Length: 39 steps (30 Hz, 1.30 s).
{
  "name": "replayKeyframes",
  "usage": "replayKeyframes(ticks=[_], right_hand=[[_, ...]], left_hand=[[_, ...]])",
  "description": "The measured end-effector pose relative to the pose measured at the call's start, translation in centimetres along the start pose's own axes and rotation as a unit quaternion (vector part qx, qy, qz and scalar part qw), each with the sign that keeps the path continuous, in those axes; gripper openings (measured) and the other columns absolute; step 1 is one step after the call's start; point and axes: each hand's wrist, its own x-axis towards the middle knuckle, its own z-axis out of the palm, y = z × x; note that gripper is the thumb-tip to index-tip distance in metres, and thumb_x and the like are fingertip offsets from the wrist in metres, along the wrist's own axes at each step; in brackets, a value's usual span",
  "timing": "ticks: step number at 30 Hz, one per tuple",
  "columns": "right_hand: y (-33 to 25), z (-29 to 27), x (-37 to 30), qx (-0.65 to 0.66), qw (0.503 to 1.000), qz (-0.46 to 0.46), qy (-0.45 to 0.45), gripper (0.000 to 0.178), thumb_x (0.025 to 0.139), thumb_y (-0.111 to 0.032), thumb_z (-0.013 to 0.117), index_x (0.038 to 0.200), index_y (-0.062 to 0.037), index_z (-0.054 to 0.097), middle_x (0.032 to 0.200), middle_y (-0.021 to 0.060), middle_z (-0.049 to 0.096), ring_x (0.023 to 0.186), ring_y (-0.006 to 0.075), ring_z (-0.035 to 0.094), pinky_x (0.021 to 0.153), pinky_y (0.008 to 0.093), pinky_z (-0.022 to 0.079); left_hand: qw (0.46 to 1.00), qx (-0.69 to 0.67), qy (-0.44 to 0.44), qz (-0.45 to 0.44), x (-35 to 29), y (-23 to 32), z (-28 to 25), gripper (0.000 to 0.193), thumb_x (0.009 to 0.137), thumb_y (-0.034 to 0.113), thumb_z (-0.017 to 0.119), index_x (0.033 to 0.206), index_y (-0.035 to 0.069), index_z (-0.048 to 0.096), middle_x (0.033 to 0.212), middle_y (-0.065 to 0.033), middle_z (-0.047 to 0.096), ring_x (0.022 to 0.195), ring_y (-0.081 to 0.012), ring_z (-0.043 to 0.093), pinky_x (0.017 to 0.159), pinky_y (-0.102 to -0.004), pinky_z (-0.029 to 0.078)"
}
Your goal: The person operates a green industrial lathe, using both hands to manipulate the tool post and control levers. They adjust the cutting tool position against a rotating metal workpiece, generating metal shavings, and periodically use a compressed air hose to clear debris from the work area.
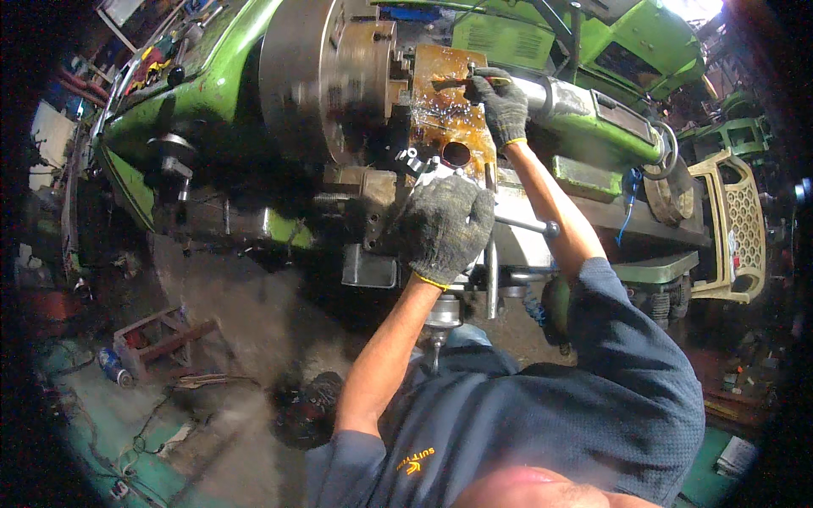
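Note:
My right hand (501, 106), in a dark knit glove, is closed around a small brush (449, 83). The brush's dark bristles are over an oily amber plate (453, 123), which is scattered with bright metal chips and has a round hole near its lower end. The plate lies just right of the lathe chuck (318, 80). My left hand (446, 227), gloved alike, is closed over the lathe's tool post (436, 173), its fingertips mostly hidden under the glove. A lever (527, 223) with a ball knob sticks out to the right of that hand.
The green lathe body (237, 85) runs across the far side, with its tailstock (601, 118) at right. An upright bar (492, 279) stands close to my left forearm. A cream plastic chair (732, 224) is at far right. A can (114, 367) and a rusty frame (165, 339) lie at lower left.

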Motion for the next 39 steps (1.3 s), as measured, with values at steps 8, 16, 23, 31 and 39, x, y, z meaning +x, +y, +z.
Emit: replayKeyframes(ticks=[8, 16, 23, 31, 39], right_hand=[[1.4, 2.1, 1.3, 0.006, 0.998, 0.007, -0.066, 0.016, 0.093, -0.011, 0.073, 0.107, -0.0029, 0.074, 0.096, 0.0081, 0.077, 0.086, 0.0152, 0.074, 0.078, 0.0284, 0.058], [4.8, 1.3, 3.0, 0.050, 0.997, 0.009, -0.065, 0.018, 0.092, -0.012, 0.074, 0.108, -0.0034, 0.075, 0.101, 0.0084, 0.077, 0.091, 0.0164, 0.074, 0.084, 0.0298, 0.058], [2.3, 1.5, 3.3, -0.029, 0.996, -0.023, -0.081, 0.019, 0.092, -0.012, 0.074, 0.107, -0.0021, 0.074, 0.100, 0.0102, 0.078, 0.091, 0.0175, 0.075, 0.084, 0.0301, 0.059], [2.2, 1.7, 4.1, -0.049, 0.993, -0.017, -0.106, 0.020, 0.091, -0.016, 0.076, 0.107, -0.0035, 0.075, 0.098, 0.0085, 0.079, 0.088, 0.0146, 0.075, 0.080, 0.0286, 0.058], [1.9, 1.6, 5.0, -0.096, 0.986, -0.017, -0.132, 0.020, 0.090, -0.016, 0.077, 0.108, -0.0058, 0.075, 0.095, 0.0079, 0.079, 0.086, 0.0127, 0.074, 0.079, 0.0276, 0.059]], left_hand=[[1.000, -0.008, -0.014, -0.009, 0.1, 0.4, -0.4, 0.019, 0.089, 0.018, 0.068, 0.077, 0.004, 0.066, 0.079, -0.0195, 0.064, 0.079, -0.0408, 0.063, 0.074, -0.0509, 0.049], [0.999, -0.020, -0.025, 0.010, 0.1, 0.0, 0.0, 0.020, 0.090, 0.019, 0.066, 0.077, 0.004, 0.065, 0.077, -0.0172, 0.062, 0.077, -0.0384, 0.062, 0.073, -0.0505, 0.049], [0.999, -0.011, -0.036, 0.001, 0.2, 0.2, -0.3, 0.016, 0.089, 0.015, 0.068, 0.077, 0.004, 0.065, 0.077, -0.0174, 0.061, 0.077, -0.0394, 0.062, 0.072, -0.0496, 0.049], [0.999, -0.013, -0.038, 0.002, 0.0, -0.1, 0.0, 0.019, 0.090, 0.020, 0.066, 0.080, 0.004, 0.065, 0.080, -0.0174, 0.062, 0.080, -0.0375, 0.063, 0.075, -0.0500, 0.049], [0.999, -0.019, -0.035, -0.004, 0.2, 0.5, -0.4, 0.018, 0.091, 0.016, 0.067, 0.078, 0.004, 0.064, 0.077, -0.0187, 0.061, 0.077, -0.0405, 0.061, 0.074, -0.0509, 0.048]])
